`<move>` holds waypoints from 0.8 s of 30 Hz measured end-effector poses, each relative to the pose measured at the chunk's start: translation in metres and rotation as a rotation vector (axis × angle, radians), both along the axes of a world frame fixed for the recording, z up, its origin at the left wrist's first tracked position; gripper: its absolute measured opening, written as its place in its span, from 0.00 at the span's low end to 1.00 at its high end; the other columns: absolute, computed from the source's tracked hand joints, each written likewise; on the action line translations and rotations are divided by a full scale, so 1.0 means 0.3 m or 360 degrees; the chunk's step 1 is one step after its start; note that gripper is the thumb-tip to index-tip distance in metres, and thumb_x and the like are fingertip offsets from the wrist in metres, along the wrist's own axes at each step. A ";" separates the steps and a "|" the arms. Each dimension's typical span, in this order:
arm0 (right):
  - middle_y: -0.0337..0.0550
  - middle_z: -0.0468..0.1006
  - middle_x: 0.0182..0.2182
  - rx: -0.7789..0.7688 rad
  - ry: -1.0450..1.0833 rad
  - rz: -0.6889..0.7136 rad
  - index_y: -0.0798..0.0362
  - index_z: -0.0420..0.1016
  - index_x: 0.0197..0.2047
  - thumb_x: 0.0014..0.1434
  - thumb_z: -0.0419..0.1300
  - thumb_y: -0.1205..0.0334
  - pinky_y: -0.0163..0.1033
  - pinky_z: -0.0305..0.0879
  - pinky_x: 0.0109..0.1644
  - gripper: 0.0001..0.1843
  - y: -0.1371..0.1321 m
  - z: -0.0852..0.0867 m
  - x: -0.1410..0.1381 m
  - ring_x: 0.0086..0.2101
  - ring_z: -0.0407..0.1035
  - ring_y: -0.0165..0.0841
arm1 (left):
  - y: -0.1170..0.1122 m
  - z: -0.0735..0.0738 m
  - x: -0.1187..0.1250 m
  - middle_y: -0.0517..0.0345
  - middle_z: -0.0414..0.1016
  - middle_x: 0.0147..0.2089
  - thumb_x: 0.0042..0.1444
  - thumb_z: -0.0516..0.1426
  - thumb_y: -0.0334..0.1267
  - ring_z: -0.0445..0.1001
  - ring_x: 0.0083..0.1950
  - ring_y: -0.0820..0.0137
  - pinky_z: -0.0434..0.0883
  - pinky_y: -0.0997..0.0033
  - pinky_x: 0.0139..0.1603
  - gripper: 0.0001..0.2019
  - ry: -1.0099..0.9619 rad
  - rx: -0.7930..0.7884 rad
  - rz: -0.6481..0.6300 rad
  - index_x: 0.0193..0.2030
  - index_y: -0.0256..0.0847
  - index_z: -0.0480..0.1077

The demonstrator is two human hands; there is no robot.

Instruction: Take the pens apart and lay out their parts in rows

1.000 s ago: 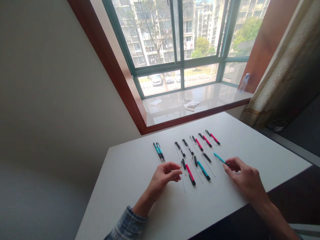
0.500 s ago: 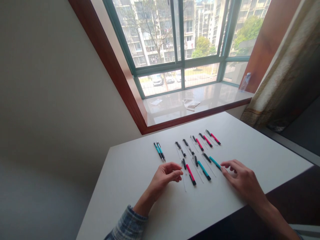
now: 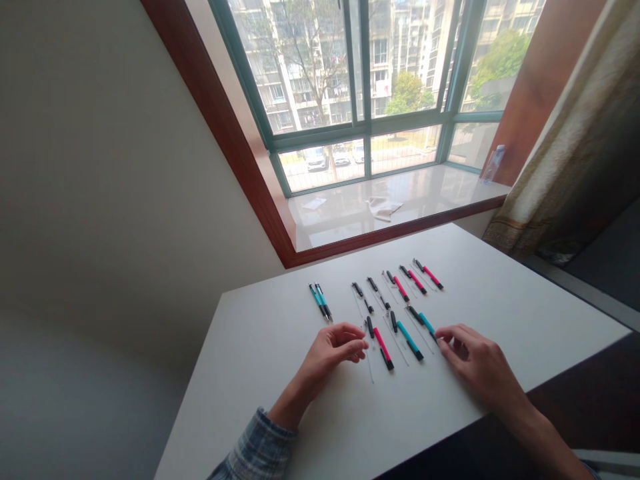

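Observation:
My right hand (image 3: 475,357) is at the lower end of a teal pen barrel (image 3: 427,323), thumb and fingertips closed on it. That barrel lies beside a black grip piece (image 3: 415,315) and a thin refill. Above the table's near middle, my left hand (image 3: 337,350) has its fingers curled together; whatever is between the tips, if anything, is too small to make out. Just right of those fingertips lie a black grip piece (image 3: 370,327) and a pink pen barrel (image 3: 383,349). Between the hands rests another teal barrel (image 3: 410,341) with its black grip (image 3: 393,321).
Two assembled teal pens (image 3: 321,302) lie side by side at the left. Behind, several more sets of pen parts form a row, including a pink barrel (image 3: 433,277). The white table (image 3: 240,373) meets a windowsill holding a cloth (image 3: 384,208) and a clear bottle (image 3: 493,165).
My right hand has shifted slightly left, and the teal barrel's lower end has swung left with it, lining up more with the other barrels. My left hand has hardly moved.

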State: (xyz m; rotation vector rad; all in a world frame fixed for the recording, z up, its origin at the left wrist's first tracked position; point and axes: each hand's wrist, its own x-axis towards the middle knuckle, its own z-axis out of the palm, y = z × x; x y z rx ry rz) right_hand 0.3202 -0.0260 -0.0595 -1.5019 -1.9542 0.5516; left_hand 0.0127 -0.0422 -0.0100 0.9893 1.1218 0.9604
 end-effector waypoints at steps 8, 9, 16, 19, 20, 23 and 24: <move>0.43 0.80 0.39 0.0068 0.0044 0.0024 0.47 0.78 0.43 0.68 0.58 0.54 0.42 0.69 0.43 0.10 0.004 0.026 -0.015 0.37 0.74 0.39 | -0.004 -0.006 -0.002 0.49 0.83 0.36 0.51 0.71 0.40 0.77 0.32 0.72 0.72 0.75 0.35 0.13 -0.0050 0.0053 0.0005 0.36 0.34 0.76; 0.43 0.80 0.40 0.0097 0.0081 0.0030 0.47 0.79 0.43 0.68 0.58 0.54 0.42 0.69 0.43 0.10 0.001 0.042 -0.031 0.39 0.74 0.39 | -0.003 -0.007 0.000 0.50 0.83 0.35 0.51 0.71 0.39 0.77 0.32 0.73 0.71 0.75 0.34 0.13 -0.0052 0.0056 0.0004 0.35 0.33 0.76; 0.40 0.81 0.37 0.0227 0.0450 0.0451 0.46 0.80 0.42 0.67 0.62 0.60 0.40 0.69 0.46 0.05 -0.051 0.156 -0.238 0.40 0.74 0.37 | -0.013 0.010 0.021 0.50 0.83 0.32 0.50 0.72 0.39 0.77 0.30 0.72 0.72 0.75 0.33 0.13 -0.0021 0.0058 -0.0148 0.33 0.33 0.77; 0.37 0.81 0.34 0.0261 0.0473 0.0642 0.45 0.81 0.41 0.66 0.64 0.63 0.39 0.68 0.43 0.04 -0.062 0.163 -0.291 0.38 0.72 0.35 | -0.020 0.020 0.018 0.52 0.81 0.29 0.49 0.72 0.38 0.77 0.29 0.73 0.72 0.75 0.33 0.12 -0.0061 0.0039 -0.0303 0.33 0.32 0.77; 0.37 0.81 0.33 0.0269 0.0475 0.0684 0.45 0.82 0.41 0.66 0.65 0.63 0.38 0.68 0.42 0.04 -0.063 0.161 -0.297 0.37 0.72 0.35 | -0.021 0.020 0.016 0.52 0.81 0.28 0.49 0.72 0.38 0.77 0.28 0.73 0.72 0.74 0.32 0.13 -0.0075 0.0031 -0.0333 0.33 0.32 0.77; 0.37 0.81 0.32 0.0278 0.0478 0.0721 0.46 0.82 0.41 0.65 0.65 0.63 0.38 0.68 0.41 0.04 -0.063 0.154 -0.293 0.36 0.71 0.34 | -0.022 0.015 0.007 0.53 0.81 0.27 0.48 0.72 0.39 0.77 0.28 0.72 0.73 0.74 0.32 0.13 -0.0084 0.0008 -0.0360 0.33 0.32 0.78; 0.37 0.81 0.33 0.0272 0.0477 0.0724 0.46 0.82 0.41 0.65 0.65 0.64 0.38 0.68 0.41 0.04 -0.062 0.153 -0.289 0.36 0.71 0.34 | -0.023 0.012 0.005 0.53 0.81 0.27 0.49 0.72 0.39 0.77 0.28 0.72 0.73 0.74 0.32 0.13 -0.0082 -0.0001 -0.0369 0.33 0.32 0.78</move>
